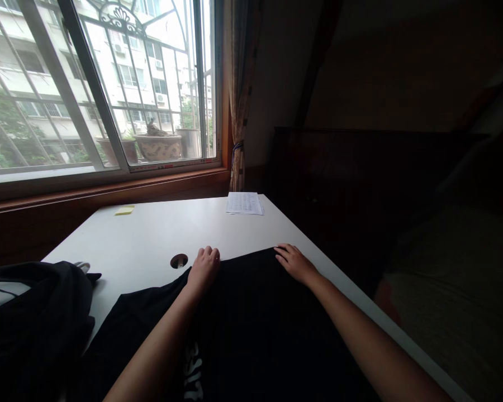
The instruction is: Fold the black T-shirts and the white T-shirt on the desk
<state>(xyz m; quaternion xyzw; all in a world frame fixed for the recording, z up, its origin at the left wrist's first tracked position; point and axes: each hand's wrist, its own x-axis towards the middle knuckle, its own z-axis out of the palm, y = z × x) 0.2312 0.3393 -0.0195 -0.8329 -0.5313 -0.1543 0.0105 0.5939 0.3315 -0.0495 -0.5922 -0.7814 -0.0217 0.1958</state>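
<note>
A black T-shirt (251, 318) with white lettering lies spread over the near part of a white table (159, 229). At its far edge, my left hand (205, 265) has its fingers curled down and closed on the cloth. My right hand (294, 260) rests at the shirt's far right corner, fingers stretched out and lying on the fabric. My forearms cover parts of the shirt, and its near end runs out of view.
A heap of dark clothing (46, 307) sits at the left. Farther back are a yellow sticky-note pad (124, 210) and printed papers (245, 203). The tabletop has a round cable hole (179, 261). Behind are a barred window (151, 84) and a curtain (238, 111).
</note>
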